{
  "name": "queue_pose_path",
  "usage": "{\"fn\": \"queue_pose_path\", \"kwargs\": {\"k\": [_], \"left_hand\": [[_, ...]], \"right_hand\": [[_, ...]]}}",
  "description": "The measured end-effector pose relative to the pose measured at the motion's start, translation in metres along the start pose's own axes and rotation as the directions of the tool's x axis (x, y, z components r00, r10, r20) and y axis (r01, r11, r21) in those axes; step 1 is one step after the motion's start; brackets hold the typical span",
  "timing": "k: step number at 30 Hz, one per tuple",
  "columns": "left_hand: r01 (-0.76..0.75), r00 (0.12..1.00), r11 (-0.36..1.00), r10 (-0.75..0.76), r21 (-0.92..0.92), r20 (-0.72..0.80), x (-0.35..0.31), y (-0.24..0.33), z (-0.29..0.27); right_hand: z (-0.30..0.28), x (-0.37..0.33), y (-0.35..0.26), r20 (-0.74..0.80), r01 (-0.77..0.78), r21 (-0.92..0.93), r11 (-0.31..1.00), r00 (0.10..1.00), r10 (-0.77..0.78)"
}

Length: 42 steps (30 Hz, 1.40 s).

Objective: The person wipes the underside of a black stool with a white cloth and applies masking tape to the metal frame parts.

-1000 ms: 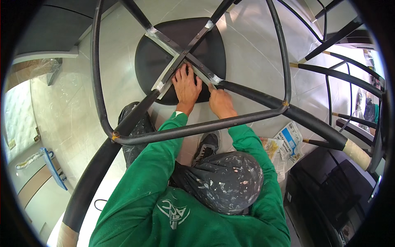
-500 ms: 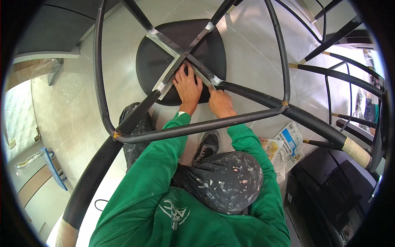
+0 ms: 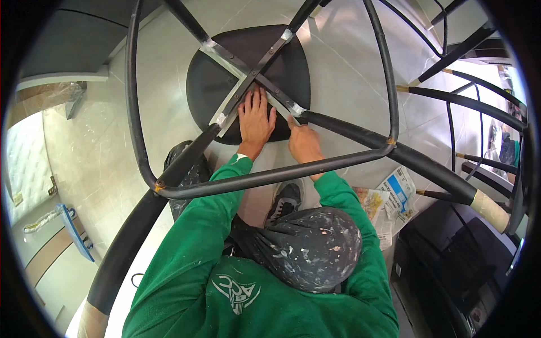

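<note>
An upturned black stool rests with its round seat (image 3: 225,53) on the floor and its tubular legs spread up toward me. Pale strips of tape (image 3: 230,107) line the edges of the cross-shaped black bracket (image 3: 255,73) under the seat. My left hand (image 3: 256,124) lies flat on the seat's underside, fingers stretched up to the bracket's centre. Beside it, my right hand (image 3: 305,142) is closed, its index finger touching the pale strip's end near the right-hand leg (image 3: 349,132). What its curled fingers hold, if anything, is hidden.
The stool's bent black footrest (image 3: 270,174) crosses over my forearms. More black stool legs (image 3: 479,104) stand at the right. Newspaper sheets (image 3: 389,205) lie on the floor near my right arm, by a glossy black object (image 3: 451,256). A blue-edged tool (image 3: 76,234) is at the left.
My left fingers have straightened and drawn closer together on the seat. The right hand has shifted very slightly, its index finger now stretched out more. The stool stays in place.
</note>
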<state>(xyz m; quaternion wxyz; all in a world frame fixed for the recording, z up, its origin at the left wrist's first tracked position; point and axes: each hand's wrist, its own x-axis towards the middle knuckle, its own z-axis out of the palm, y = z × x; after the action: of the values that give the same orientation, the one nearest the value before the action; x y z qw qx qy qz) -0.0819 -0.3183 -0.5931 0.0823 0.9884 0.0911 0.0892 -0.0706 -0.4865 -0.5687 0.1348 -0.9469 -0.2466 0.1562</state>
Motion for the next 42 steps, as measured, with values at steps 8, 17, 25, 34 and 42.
{"fn": "queue_pose_path", "kwargs": {"k": [8,17,25,34,42], "left_hand": [[0.033,0.998,0.999,-0.034,-0.013,-0.046,0.000,0.006,0.004],[0.121,0.989,0.993,-0.120,0.005,-0.083,0.002,0.020,0.015],[0.138,0.984,0.990,-0.138,-0.008,-0.109,0.002,0.024,0.017],[0.059,0.962,0.929,-0.151,-0.365,-0.229,-0.004,0.017,0.018],[-0.240,0.970,0.921,0.239,-0.307,-0.042,-0.017,-0.006,0.005]], "right_hand": [[0.003,-0.003,-0.002,-0.032,0.016,-0.108,0.994,0.999,-0.019],[0.007,0.003,-0.004,0.009,-0.025,-0.117,0.993,1.000,0.026],[-0.013,-0.015,-0.010,-0.021,-0.040,0.028,0.999,0.999,0.041],[-0.001,-0.008,-0.003,-0.033,-0.066,0.036,0.997,0.997,0.067],[0.001,-0.004,-0.005,-0.008,-0.102,0.057,0.993,0.995,0.102]]}}
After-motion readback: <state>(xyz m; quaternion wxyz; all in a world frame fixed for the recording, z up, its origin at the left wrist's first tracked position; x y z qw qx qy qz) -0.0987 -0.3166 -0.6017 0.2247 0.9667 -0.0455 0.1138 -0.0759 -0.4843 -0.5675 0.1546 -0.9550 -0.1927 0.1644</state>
